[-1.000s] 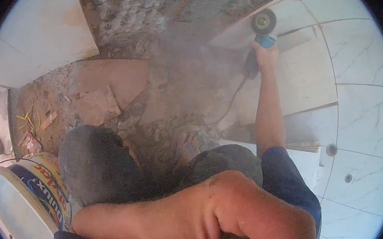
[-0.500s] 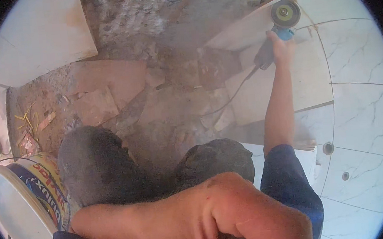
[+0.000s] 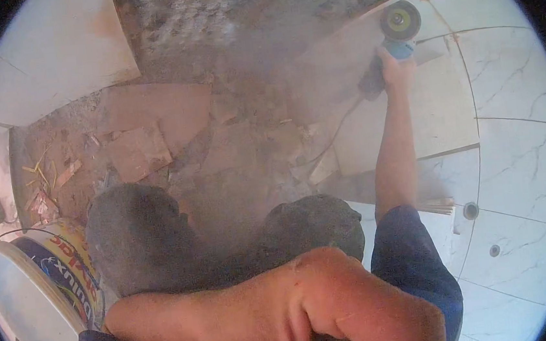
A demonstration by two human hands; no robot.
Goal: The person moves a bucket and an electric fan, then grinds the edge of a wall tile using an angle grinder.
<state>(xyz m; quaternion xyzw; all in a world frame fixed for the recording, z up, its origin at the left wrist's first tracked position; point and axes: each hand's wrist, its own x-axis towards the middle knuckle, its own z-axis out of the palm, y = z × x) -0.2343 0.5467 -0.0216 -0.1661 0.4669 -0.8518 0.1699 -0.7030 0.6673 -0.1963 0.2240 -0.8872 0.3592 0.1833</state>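
My right hand (image 3: 397,70) is stretched far forward and grips a blue angle grinder (image 3: 400,26), whose round disc sits at the far end of a beige tile (image 3: 440,113). A dark cord (image 3: 341,129) trails back from the tool. Grey dust hangs over the bare mortar bed (image 3: 250,127) left of the tile. My left arm (image 3: 252,308) lies folded across the bottom of the view over my dusty knees (image 3: 139,237); its hand is hidden.
White marble-look floor tiles (image 3: 515,84) cover the right side, with two small round drain holes (image 3: 470,210). Broken brown tile pieces (image 3: 138,150) and rubble lie at the left. A paint bucket (image 3: 43,288) stands at my left knee. A white wall (image 3: 48,54) is at the upper left.
My right hand has pushed the grinder farther forward and to the right along the beige tile. The dust cloud has spread. My left arm has stayed folded.
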